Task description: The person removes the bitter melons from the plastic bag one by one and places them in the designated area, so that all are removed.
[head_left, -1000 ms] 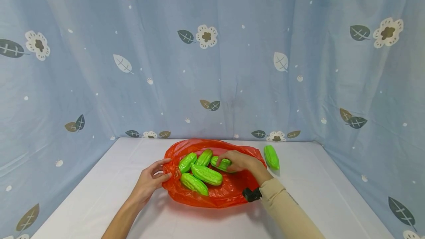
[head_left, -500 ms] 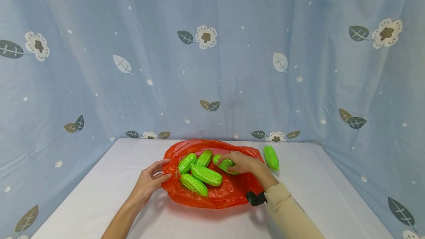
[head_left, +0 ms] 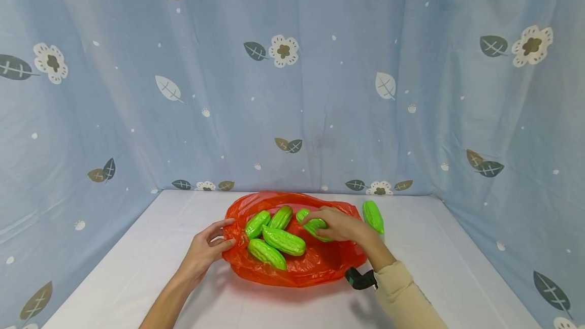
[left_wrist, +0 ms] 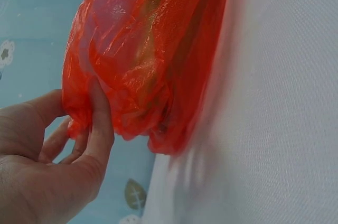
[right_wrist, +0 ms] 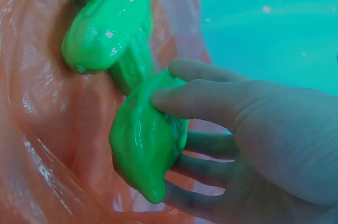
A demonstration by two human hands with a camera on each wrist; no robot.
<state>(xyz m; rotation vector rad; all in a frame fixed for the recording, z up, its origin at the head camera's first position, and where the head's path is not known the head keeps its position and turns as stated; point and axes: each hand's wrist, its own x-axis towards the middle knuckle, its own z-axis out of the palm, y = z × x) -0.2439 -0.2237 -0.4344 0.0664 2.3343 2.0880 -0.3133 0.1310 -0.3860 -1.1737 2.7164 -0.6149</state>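
A red plastic bag point(head_left: 301, 277) lies on the white table with its mouth spread wide. My left hand point(head_left: 204, 248) pinches the left rim of the bag between thumb and fingers, as the left wrist view also shows on the bag's thin film point(left_wrist: 137, 71). Inside the bag, my right hand point(head_left: 342, 224) grips a green bitter melon point(right_wrist: 142, 134), thumb on one side and fingers on the other. Several more bitter melons point(head_left: 284, 241) lie to the left within the bag, some against each other. Another bitter melon point(head_left: 373, 217) rests on the table just right of the bag.
A blue curtain point(head_left: 320, 90) with leaf and flower prints stands behind and on both sides of the white table point(head_left: 457, 278). A black wrist camera point(head_left: 361, 278) hangs by the right wrist, over the bag's front right edge.
My right hand and the bitter melon in it have shifted slightly to the right, away from the other melons in the bag. The left hand stays on the rim.
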